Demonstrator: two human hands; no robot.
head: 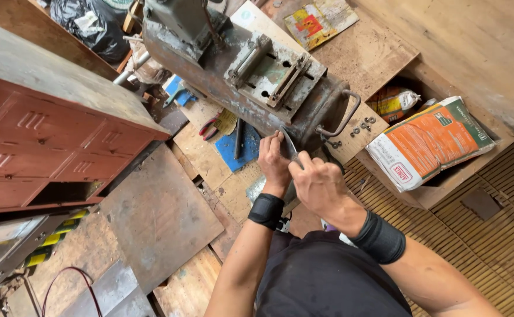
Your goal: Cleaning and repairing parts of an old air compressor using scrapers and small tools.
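Both my hands meet in the middle of the head view on a thin grey metal piece (288, 145), held against the lower edge of a rusty grey press machine (251, 70). My left hand (272, 164) grips the piece from the left, fingers curled around it. From the right, my right hand (318, 183) pinches the same piece. Each wrist wears a black band. How far the metal piece extends under my hands is hidden.
A red metal locker cabinet (51, 135) stands at left. Flat metal sheets (157, 217) and plywood cover the floor. Pliers (209, 126) and a blue sheet (236, 149) lie under the machine. An orange-and-white sack (427, 144) sits in a wooden box at right, nuts (362, 126) beside it.
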